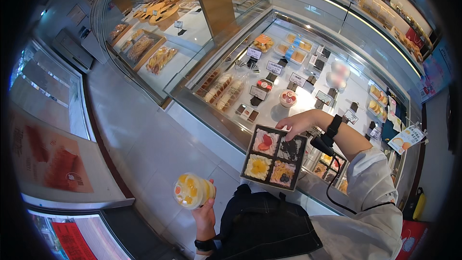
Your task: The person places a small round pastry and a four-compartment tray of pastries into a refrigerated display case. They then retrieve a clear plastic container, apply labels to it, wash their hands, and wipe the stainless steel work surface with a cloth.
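My left hand (205,212), low in the view, grips a clear domed plastic cup of cream dessert with yellow fruit pieces (192,190). My right hand (296,124) holds a square dark box of cakes (269,157) by its far edge, over the near rim of the display case. The box has four compartments: strawberry-topped cream, dark crumbs, yellow fruit on cream, and a crumbly topping with blueberries. Just beyond that hand, a cup with strawberry slices (288,98) stands in the case. The fingers of my right hand beneath the box are hidden.
A glass-walled display case (223,130) holds packaged pastries, price signs and long cream rolls (225,92). Another four-part cake box (328,166) lies near its front edge. Left of it stands a curved glass case with bread (161,59). A poster wall (54,155) borders the tiled floor (144,144).
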Motion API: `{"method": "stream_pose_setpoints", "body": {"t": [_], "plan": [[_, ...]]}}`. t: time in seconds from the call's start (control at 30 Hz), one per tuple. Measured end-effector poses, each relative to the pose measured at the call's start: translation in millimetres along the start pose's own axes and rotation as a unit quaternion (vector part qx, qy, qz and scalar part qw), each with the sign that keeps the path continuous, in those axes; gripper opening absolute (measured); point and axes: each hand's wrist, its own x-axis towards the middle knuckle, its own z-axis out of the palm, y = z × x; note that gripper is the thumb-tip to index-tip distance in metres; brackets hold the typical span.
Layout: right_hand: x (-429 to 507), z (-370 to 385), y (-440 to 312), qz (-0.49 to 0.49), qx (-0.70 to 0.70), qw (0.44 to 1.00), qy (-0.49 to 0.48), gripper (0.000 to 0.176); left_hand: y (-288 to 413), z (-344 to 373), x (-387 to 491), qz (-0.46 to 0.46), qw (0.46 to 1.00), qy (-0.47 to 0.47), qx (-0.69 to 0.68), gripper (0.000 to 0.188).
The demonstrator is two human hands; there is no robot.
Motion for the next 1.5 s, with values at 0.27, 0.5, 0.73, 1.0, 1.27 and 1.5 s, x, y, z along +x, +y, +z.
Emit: {"method": "stream_pose_setpoints", "body": {"t": [0.27, 0.5, 0.73, 1.0, 1.27, 1.5], "plan": [[-20.0, 32.9, 19.9, -0.046, 0.217, 0.975, 0.027, 0.069, -5.4, 9.0, 7.3, -0.006, 1.000, 0.013, 0.010, 0.079], [-105.3, 87.3, 108.5, -0.099, 0.471, 0.845, 0.235, 0.058, -8.2, 12.8, 8.5, -0.016, 0.999, 0.046, 0.021, 0.087], [-196.6, 170.8, 220.3, -0.001, 0.643, 0.564, 0.518, 0.046, -19.2, 28.1, 7.2, -0.028, 0.996, 0.044, 0.076, 0.087], [-185.8, 221.9, 301.8, 0.090, 0.664, 0.466, 0.577, 0.068, -42.1, 63.5, 8.1, -0.033, 0.992, 0.031, 0.121, 0.087], [-155.2, 244.6, 361.7, 0.114, 0.675, 0.511, 0.520, 0.076, -62.5, 94.1, 18.9, -0.034, 0.989, 0.020, 0.139, 0.088], [-149.4, 248.4, 377.5, 0.166, 0.680, 0.560, 0.444, 0.046, -69.1, 99.6, 17.8, -0.043, 0.987, 0.033, 0.149, 0.088]]}}
